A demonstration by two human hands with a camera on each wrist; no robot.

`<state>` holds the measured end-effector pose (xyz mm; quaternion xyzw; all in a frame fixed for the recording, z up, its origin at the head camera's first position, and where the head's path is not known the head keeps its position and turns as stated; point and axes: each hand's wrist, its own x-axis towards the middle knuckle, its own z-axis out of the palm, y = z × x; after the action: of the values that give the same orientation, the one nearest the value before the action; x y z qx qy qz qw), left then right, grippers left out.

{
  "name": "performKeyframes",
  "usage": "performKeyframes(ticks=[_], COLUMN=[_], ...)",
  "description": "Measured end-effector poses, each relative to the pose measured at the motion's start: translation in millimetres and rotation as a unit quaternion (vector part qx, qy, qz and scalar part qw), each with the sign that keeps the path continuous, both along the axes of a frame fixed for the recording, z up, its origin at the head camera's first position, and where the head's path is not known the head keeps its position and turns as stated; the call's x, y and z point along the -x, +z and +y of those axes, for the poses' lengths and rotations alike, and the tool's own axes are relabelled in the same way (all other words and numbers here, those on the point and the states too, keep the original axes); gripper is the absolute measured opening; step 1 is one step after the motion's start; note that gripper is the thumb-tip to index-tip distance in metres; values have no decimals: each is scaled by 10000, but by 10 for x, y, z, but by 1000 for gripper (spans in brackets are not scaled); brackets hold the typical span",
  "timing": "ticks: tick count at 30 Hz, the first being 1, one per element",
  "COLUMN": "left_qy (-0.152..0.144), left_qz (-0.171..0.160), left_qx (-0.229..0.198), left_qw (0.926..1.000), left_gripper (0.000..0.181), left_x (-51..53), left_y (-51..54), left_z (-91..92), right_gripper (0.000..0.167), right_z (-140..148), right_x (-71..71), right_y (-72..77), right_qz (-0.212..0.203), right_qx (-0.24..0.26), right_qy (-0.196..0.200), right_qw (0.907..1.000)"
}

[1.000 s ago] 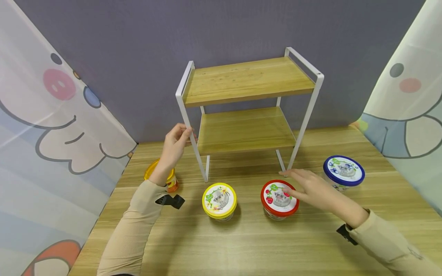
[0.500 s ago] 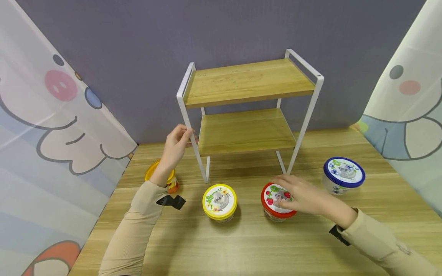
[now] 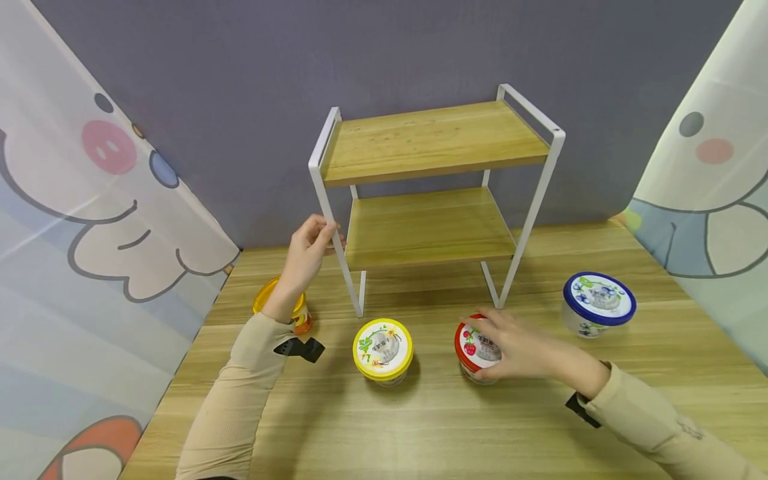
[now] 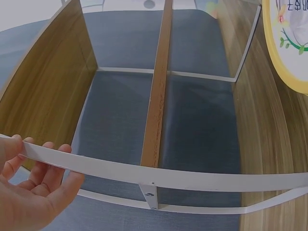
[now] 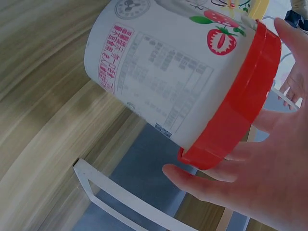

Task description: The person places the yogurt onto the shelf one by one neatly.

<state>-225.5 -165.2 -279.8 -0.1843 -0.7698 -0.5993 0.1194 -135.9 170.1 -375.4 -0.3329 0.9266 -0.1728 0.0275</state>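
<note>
My left hand (image 3: 307, 250) pinches the front left post of a two-tier shelf rack (image 3: 429, 227) with wooden boards and a white metal frame. In the left wrist view, thumb and fingers lie on opposite sides of the white bar (image 4: 110, 167). My right hand (image 3: 525, 347) is spread over a red-lidded tub (image 3: 469, 348) with strawberries printed on it, which stands on the table before the rack. Up close in the right wrist view, the fingers reach around the red lid (image 5: 240, 101), with one fingertip apart from it. Whether the others touch is unclear.
A yellow-lidded tub (image 3: 383, 350) stands left of the red one. Farther right is a blue-lidded tub (image 3: 600, 300). An orange-yellow tub (image 3: 302, 317) is partly hidden behind my left wrist. Grey fabric (image 3: 270, 100) hangs behind the rack, with cartoon curtains (image 3: 54, 300) at both sides.
My right hand has moved left and over the red-lidded tub, its fingers now reaching across the lid. The left hand stays on the rack's post, and the tubs stay put.
</note>
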Motion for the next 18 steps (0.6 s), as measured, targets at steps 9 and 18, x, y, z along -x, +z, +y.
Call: performKeyframes(ticks=[9, 18], left_qy=[7, -15], left_qz=[0, -21], left_qx=[60, 31], left_qw=[10000, 10000], left_gripper=[26, 26], left_x=[0, 11], left_y=[2, -2], left_z=[-3, -5], right_gripper=[84, 82], right_z=[-15, -37], right_x=[2, 16], right_y=[-16, -28], right_qz=[-224, -48], right_qx=[-46, -56], right_qy=[88, 150], right_qw=[9997, 9999])
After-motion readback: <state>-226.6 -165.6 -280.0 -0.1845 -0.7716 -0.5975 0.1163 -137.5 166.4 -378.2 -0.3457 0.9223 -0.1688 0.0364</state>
